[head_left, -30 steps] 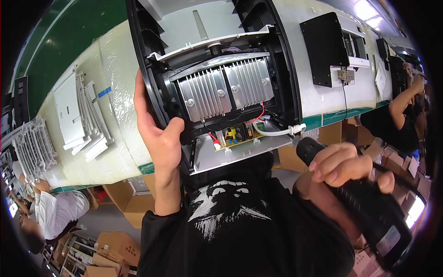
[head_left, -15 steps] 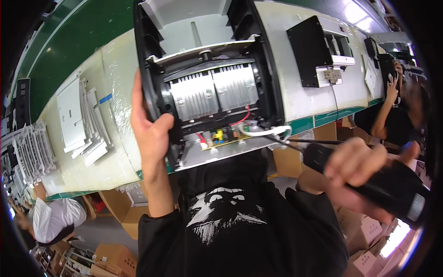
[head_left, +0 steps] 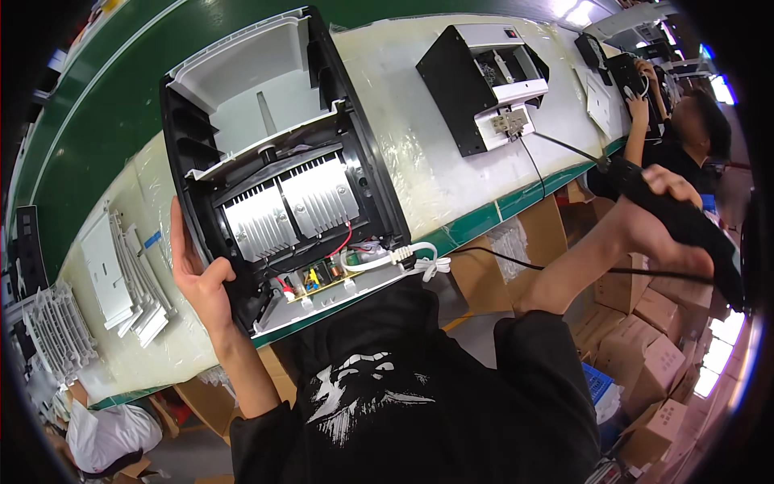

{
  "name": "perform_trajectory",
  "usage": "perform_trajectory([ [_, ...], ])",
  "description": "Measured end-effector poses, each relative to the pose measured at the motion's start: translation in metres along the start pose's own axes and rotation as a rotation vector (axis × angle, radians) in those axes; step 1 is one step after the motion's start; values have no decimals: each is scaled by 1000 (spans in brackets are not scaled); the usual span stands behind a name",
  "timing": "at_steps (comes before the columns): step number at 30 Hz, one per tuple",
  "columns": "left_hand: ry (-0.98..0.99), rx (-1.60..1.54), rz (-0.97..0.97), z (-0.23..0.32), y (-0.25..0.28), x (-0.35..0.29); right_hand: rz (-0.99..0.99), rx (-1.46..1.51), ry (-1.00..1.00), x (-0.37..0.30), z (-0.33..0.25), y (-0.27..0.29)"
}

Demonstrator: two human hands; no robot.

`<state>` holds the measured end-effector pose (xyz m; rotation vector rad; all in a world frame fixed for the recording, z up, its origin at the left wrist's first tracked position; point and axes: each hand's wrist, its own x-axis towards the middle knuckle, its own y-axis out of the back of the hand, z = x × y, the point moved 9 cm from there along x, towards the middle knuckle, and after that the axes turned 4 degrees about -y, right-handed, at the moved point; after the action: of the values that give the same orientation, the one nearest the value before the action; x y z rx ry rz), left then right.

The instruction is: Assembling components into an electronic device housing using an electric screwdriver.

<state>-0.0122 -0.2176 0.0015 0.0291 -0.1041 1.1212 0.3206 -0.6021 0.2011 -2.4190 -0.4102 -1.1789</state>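
My left hand [head_left: 205, 289] grips the left edge of a black housing [head_left: 372, 173], thumb over the rim and fingers along its side. Inside the housing sit two finned silver heat sinks [head_left: 321, 196], a small circuit board [head_left: 322, 276] with red wires, and a white cable [head_left: 379, 262] tied in a bundle at the near right corner. My right hand [head_left: 645, 227] is closed around a black power screwdriver [head_left: 633, 181]. Its long thin bit points left, the tip close to a small metal block [head_left: 509, 123] on a black-and-white box [head_left: 455, 93]; whether they touch I cannot tell.
White panels [head_left: 109, 270] and a row of finned metal parts [head_left: 56, 331] lie on the left of the bench. Beneath the bench stand cardboard boxes [head_left: 544, 234]. A black cord [head_left: 516, 260] crosses to the right. A co-worker [head_left: 685, 133] is at the far right, another person [head_left: 113, 436] lower left.
My right hand has swung the screwdriver up and forward, bringing its bit near the metal block. The view has shifted, so the housing appears further left; my left hand still holds it.
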Motion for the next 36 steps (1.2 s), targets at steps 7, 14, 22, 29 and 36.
perform_trajectory([
  [7,1,16,53,0,-1,-11,126,-66,-59,-11,30,3],
  [14,45,-59,146,-2,-2,-22,4,-83,-39,-4,23,0],
  [22,37,-43,114,-7,2,-19,-226,-5,-184,9,51,-7],
  [29,22,-107,158,-5,-2,-22,-113,-323,-338,63,105,-76],
  [36,8,-212,81,-11,3,-17,-111,-508,-265,53,103,-120],
])
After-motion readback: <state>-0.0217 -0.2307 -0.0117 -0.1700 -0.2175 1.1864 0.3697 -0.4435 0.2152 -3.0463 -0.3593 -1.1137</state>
